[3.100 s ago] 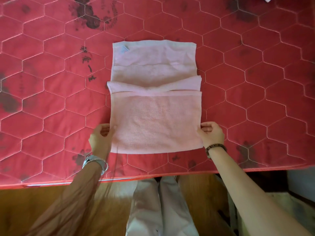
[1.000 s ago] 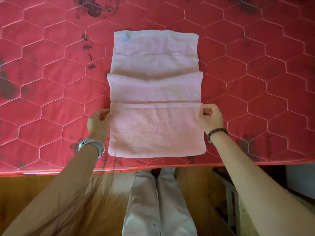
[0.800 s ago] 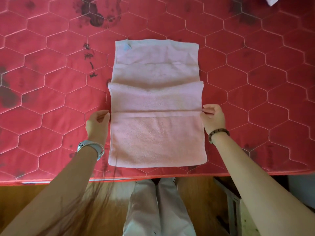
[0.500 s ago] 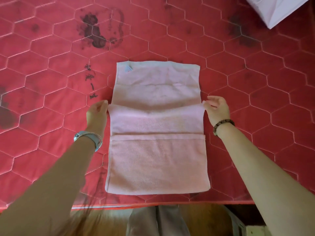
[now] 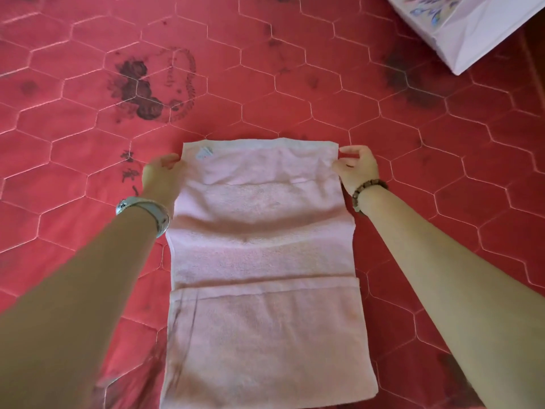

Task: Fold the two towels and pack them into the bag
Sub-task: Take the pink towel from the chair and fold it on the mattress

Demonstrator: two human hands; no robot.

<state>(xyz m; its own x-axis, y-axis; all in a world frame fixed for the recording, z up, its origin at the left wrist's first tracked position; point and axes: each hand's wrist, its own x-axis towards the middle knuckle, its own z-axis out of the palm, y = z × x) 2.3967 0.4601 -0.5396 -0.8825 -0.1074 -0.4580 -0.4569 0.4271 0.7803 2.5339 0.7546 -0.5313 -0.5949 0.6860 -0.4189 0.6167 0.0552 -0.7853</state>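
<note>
A pink towel (image 5: 262,240) lies lengthwise on the red quilted mattress (image 5: 295,93), with its near third folded over onto itself. A small blue tag sits at its far left corner. My left hand (image 5: 160,174) holds the towel's left edge just below that far corner, fingers curled round the edge. At the far right corner, my right hand (image 5: 358,165) pinches the towel between thumb and fingers. A pale lavender bag (image 5: 472,28) lies at the top right of the mattress, partly out of frame. I cannot make out a second towel.
Dark printed flower marks (image 5: 141,90) show on the mattress beyond the towel. A silver watch is on my left wrist and a bead bracelet on my right. Open mattress surface lies between the towel and the bag.
Both hands have slid up along the towel's side edges from the fold to the far corners. The view has tilted forward, bringing the bag into sight.
</note>
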